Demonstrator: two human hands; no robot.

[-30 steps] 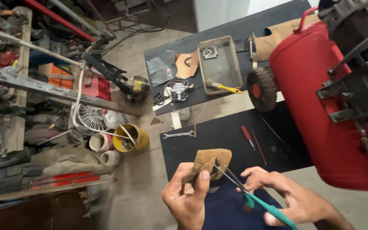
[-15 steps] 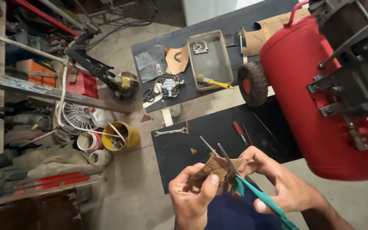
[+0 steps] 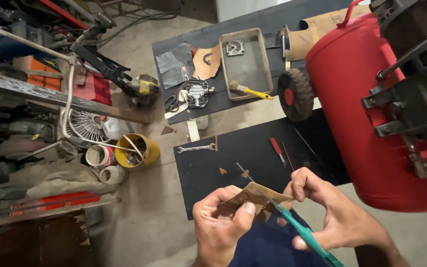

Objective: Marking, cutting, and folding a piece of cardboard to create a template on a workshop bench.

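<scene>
While the left hand [image 3: 221,225] pinches a tan cardboard scrap [image 3: 255,198] above the black table [image 3: 208,173] | right hand [image 3: 329,212] grips teal-handled scissors [image 3: 300,232], blades at the scrap | grey metal tray [image 3: 245,64] holds a yellow-handled brush [image 3: 250,90] | yellow bucket [image 3: 137,151] contents unclear

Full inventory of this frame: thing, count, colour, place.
cardboard piece: 1, tan, pinched in left hand
scissors: 1, teal handles, in right hand, blades at the cardboard
black mat: 1, on floor ahead
wrench: 1, silver, mat's left edge
screwdriver: 1, red handle, on mat
air tank: 1, red, right
wheel: 1, black with red hub, by tank
tray: 1, grey, upper black board
brush: 1, yellow handle, tray's edge
bucket: 1, yellow, floor left
left hand: 1, bottom centre
right hand: 1, bottom right
</scene>
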